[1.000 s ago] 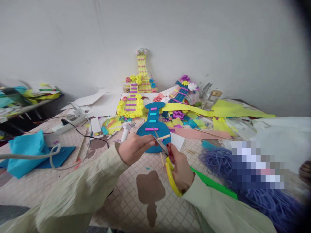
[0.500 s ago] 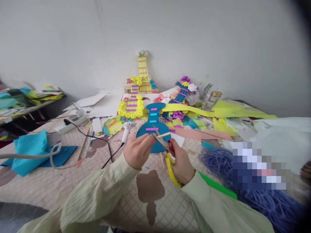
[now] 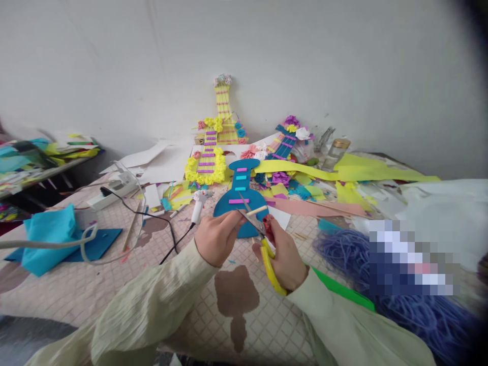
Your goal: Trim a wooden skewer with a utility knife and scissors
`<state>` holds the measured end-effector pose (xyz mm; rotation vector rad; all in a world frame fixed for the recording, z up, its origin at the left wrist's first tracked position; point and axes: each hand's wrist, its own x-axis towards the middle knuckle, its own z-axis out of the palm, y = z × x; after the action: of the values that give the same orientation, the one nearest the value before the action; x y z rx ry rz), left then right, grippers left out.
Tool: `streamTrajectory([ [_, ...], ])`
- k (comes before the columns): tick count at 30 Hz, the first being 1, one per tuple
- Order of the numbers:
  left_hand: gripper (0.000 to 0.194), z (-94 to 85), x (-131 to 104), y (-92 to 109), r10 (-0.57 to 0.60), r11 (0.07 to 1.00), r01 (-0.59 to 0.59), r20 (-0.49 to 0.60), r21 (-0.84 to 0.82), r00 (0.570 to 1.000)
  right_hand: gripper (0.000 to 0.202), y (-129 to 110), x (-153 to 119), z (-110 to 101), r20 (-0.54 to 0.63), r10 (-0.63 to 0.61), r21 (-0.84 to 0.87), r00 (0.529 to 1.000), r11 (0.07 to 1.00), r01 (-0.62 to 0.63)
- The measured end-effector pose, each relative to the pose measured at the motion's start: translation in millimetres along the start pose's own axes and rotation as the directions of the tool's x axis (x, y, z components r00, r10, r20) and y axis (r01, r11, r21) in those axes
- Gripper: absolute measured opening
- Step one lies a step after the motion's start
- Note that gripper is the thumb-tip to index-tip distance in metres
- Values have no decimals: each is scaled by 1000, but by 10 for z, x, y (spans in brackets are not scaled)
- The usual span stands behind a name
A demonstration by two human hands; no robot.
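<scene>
Evidently, the left hand has its fingers pinched tight on a pale stick, whose free end points towards two o'clock. The right hand has its fingers wrapped about the yellow handle of the scissors, the blades parted and aimed between ten and eleven; the stick seems to lie across them, though whether an edge bites cannot be told.

The stick looks light, stiff and dry, probably wood: easy to pinch, little inclined to slip, but liable to splinter or spring away under pressure. Best held near the blades, fingertips clear of the edges. The scissors look rigid and well balanced, safest by their loops.

Outward from the pivot, at eleven o'clock, lies the blue guitar-shaped board, apparently thin and bendable, better lifted by its broad rim than its neck. The glue gun rests at ten on the surface, a yellow strip at one, and a soft, tangle-prone bundle of string at four.
</scene>
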<state>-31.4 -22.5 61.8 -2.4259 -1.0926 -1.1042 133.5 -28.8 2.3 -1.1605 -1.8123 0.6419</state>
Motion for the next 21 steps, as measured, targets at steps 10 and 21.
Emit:
streamTrajectory([
  [10, 25, -37, 37, 4, 54, 999, -54, 65, 0, 996, 51, -7, -14, 29, 37, 22, 20, 999, 1000, -22],
  [21, 17, -84, 148, 36, 108, 980, -110, 19, 166, 994, 23, -201, -53, -5, 28, 70, 104, 997, 992, -72],
])
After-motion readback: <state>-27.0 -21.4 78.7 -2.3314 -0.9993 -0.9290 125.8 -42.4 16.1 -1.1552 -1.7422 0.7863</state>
